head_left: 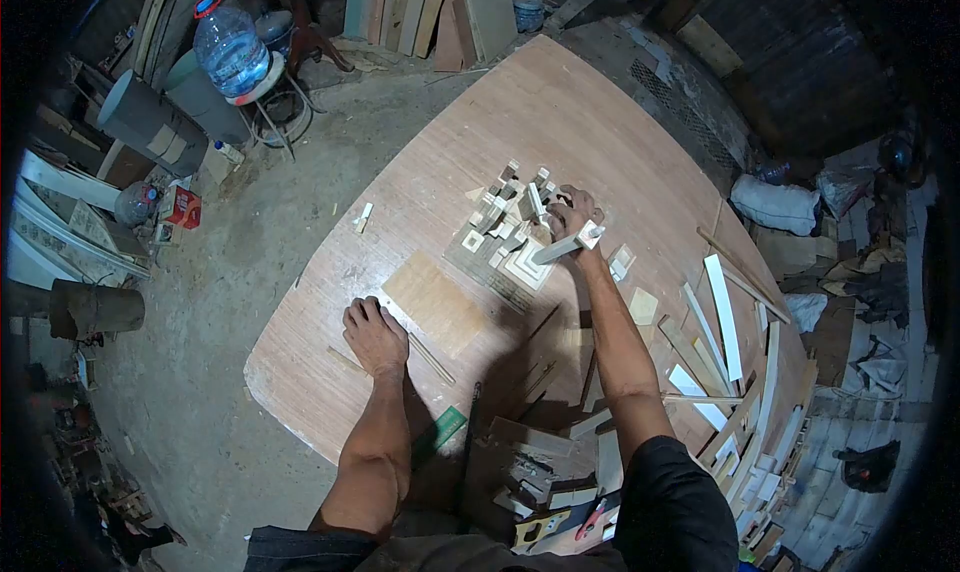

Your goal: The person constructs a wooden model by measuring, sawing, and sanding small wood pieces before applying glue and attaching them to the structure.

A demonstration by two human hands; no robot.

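Observation:
A small wooden architectural model, built of pale blocks and towers, stands on the table on a flat base. My right hand is at its right side with fingers bent in among the pieces; a tall square post on a stepped base stands just in front of it. What those fingers pinch is too small and hidden to name. My left hand lies palm down on the tabletop, fingers a little apart, holding nothing. Beside it are a thin plywood sheet and slim wooden sticks.
The large wooden tabletop carries strips of wood and offcuts along its right side. A handsaw and a green card lie near my body. On a stool to the left stands a big water bottle.

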